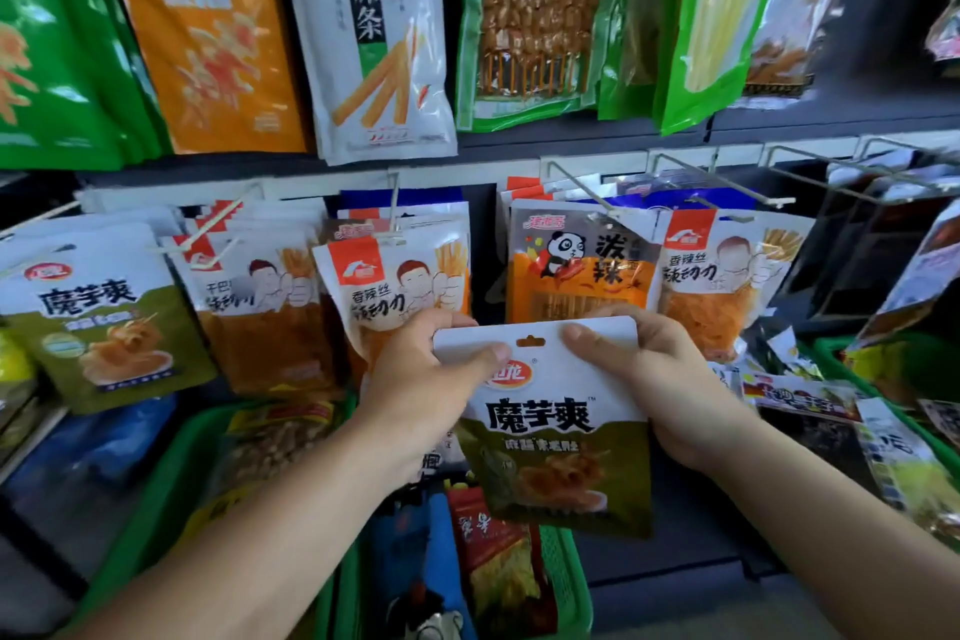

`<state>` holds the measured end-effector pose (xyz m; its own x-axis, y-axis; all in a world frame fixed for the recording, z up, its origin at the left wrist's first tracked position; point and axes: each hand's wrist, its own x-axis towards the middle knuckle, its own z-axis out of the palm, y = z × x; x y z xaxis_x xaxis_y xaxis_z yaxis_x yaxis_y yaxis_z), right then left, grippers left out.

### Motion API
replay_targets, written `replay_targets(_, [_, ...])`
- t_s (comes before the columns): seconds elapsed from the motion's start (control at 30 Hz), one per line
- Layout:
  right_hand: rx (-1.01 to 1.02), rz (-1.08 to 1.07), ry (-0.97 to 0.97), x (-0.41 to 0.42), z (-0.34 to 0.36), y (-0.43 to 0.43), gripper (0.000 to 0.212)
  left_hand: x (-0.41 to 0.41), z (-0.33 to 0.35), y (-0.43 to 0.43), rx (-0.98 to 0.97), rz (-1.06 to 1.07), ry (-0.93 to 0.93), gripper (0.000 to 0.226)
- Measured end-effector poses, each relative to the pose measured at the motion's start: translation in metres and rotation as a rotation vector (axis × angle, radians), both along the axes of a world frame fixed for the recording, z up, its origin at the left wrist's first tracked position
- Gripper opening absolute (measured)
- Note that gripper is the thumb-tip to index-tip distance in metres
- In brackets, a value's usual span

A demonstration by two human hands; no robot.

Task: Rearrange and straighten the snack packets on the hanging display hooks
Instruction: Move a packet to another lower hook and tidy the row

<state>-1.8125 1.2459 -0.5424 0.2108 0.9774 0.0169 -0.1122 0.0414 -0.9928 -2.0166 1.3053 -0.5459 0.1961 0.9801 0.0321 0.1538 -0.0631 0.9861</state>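
Observation:
Both hands hold a white and olive-green snack packet upright in front of the lower hook row. My left hand pinches its top left corner, thumb on the front. At the top right corner my right hand grips it the same way. Its hang hole is free, below and between the hooks. A matching olive packet hangs at the far left. Orange-and-white packets hang just behind my left hand, and a panda packet behind my right. A bare wire hook juts out above the panda packet.
Large packets hang along the upper row. Bare wire hooks stick out at the right. Green baskets of loose snacks sit below the hooks, with another green basket at the right.

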Motion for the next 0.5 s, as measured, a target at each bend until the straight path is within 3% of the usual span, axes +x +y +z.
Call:
replay_targets(0.23, [0.131,-0.009,-0.081,-0.069,0.012,0.010,0.009,-0.077,0.002,0.003,0.081,0.065,-0.016,0.030])
replay_targets(0.37, [0.124,0.123,-0.096,-0.128,0.024,0.027,0.011,-0.139,-0.012,0.007,0.008,0.137,0.023,0.010])
replay_targets(0.5, [0.114,0.241,-0.182,-0.188,0.036,0.052,0.015,-0.197,-0.017,0.018,0.070,0.309,0.050,0.012])
